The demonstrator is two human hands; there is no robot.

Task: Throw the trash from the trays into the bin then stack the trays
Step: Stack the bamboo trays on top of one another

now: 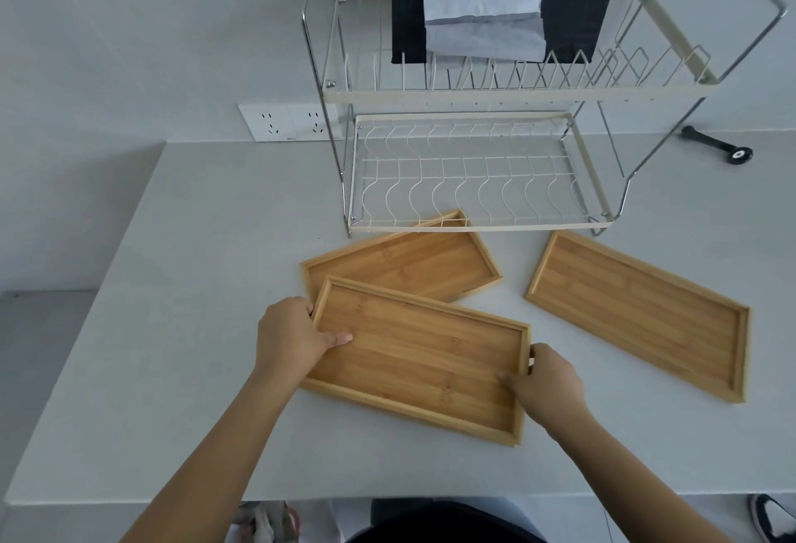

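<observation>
Three empty bamboo trays lie on the white counter [194, 327]. The near tray [418, 357] is held at both short ends: my left hand [293, 336] grips its left end with the thumb inside, and my right hand [545, 383] grips its right end. Its far left corner overlaps the second tray [405, 262], which lies behind it with one corner under the dish rack. The third tray [637, 310] lies apart at the right. No trash shows in any tray. Below the counter's front edge, something crumpled [267, 521] is partly visible; I cannot tell whether it is a bin.
A two-tier wire dish rack [474, 172] stands at the back, with black and white cloths [486, 17] on its top tier. A black tool [719, 144] lies at the far right. Wall sockets [288, 122] sit at the back left. A shoe [775, 516] shows at the lower right.
</observation>
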